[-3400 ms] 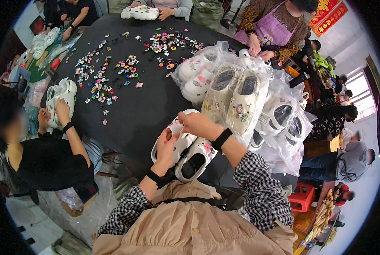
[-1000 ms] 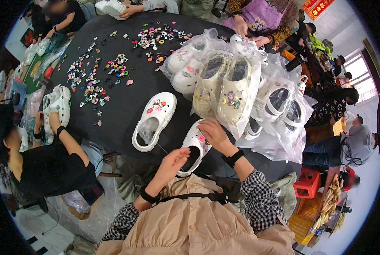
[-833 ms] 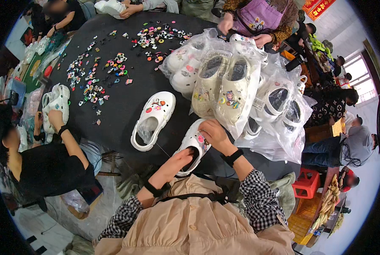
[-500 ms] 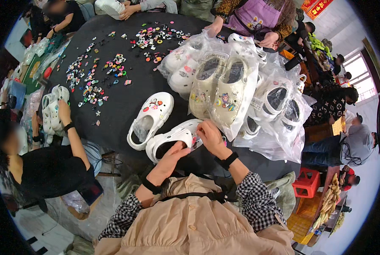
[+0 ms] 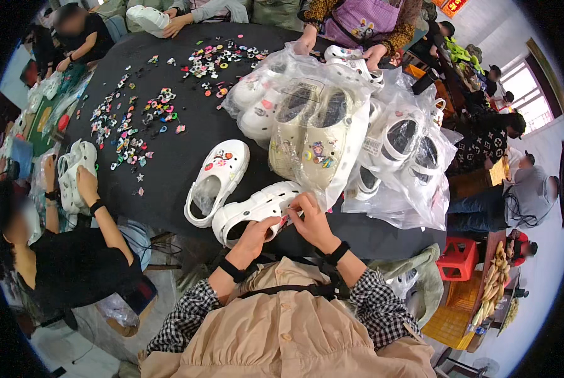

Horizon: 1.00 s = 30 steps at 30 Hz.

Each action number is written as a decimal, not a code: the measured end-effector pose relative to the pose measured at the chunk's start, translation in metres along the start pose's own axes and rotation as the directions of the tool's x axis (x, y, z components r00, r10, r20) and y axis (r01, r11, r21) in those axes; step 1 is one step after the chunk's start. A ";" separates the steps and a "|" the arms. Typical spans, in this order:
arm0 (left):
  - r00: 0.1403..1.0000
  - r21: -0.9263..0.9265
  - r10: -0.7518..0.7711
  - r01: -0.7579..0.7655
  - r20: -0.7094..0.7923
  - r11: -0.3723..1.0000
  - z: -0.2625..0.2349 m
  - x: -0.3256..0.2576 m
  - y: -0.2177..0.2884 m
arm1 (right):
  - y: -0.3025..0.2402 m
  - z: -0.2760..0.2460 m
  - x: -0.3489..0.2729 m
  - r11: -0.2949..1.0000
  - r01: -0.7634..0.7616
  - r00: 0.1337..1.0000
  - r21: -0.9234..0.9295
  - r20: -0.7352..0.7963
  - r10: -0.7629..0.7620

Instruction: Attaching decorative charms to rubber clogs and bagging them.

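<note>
We look down on a round black table (image 5: pixel 187 151) in a crowded workroom, other people seated around it. Beyond our hands lies a heap of clear plastic bags of pale clogs (image 5: pixel 357 132). Just left of our hands a white foam clog with small charms (image 5: pixel 218 181) rests sole down. Under our hands a second white foam clog (image 5: pixel 257 211) lies on its side at the table's near edge. Our left hand (image 5: pixel 257 232) grips its heel end; our right hand (image 5: pixel 310 217) pinches something small and reddish at its upper. We judge a charm is being pressed in; next it needs firm seating. The charm itself is too small to make out, and our fingertips hide the hole.
</note>
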<state>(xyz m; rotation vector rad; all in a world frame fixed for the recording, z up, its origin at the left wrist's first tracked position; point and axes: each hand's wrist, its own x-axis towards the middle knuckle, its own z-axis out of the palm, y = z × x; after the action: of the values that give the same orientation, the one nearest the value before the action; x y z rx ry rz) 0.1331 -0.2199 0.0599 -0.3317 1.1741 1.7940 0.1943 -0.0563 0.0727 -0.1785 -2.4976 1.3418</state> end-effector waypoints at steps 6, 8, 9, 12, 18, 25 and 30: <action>0.998 -0.002 0.057 -0.057 -0.015 0.998 0.004 0.000 0.001 | -0.002 -0.013 0.010 0.914 -0.405 0.914 -0.016 -0.026 0.405; 0.999 0.006 0.041 -0.041 -0.015 0.999 0.000 0.001 -0.003 | -0.013 -0.014 0.012 0.922 -0.364 0.928 -0.130 0.040 0.371; 0.999 0.013 0.028 -0.028 -0.017 1.000 -0.002 0.001 -0.005 | -0.017 -0.013 0.014 0.921 -0.308 0.933 -0.239 0.112 0.341; 0.998 0.035 0.041 -0.039 -0.049 0.999 0.003 -0.004 -0.009 | -0.014 -0.003 0.019 0.888 -0.268 0.928 -0.372 0.149 0.343; 0.999 0.001 0.010 -0.010 -0.048 1.000 -0.008 0.002 -0.008 | 0.009 0.005 0.010 0.960 -0.220 0.957 -0.173 0.154 0.247; 1.000 -0.087 0.017 -0.018 -0.010 0.996 -0.007 0.008 -0.007 | 0.012 -0.007 0.005 0.926 -0.316 0.920 0.206 0.307 0.245; 1.000 -0.180 0.006 -0.003 0.017 0.984 -0.007 0.012 -0.005 | 0.016 -0.012 0.007 0.907 -0.347 0.889 0.241 0.393 0.236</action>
<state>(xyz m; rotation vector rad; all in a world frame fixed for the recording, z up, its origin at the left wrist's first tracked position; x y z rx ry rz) 0.1291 -0.2185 0.0454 -0.4185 1.0028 1.9080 0.1912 -0.0360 0.0668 -0.2777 -2.5729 2.0321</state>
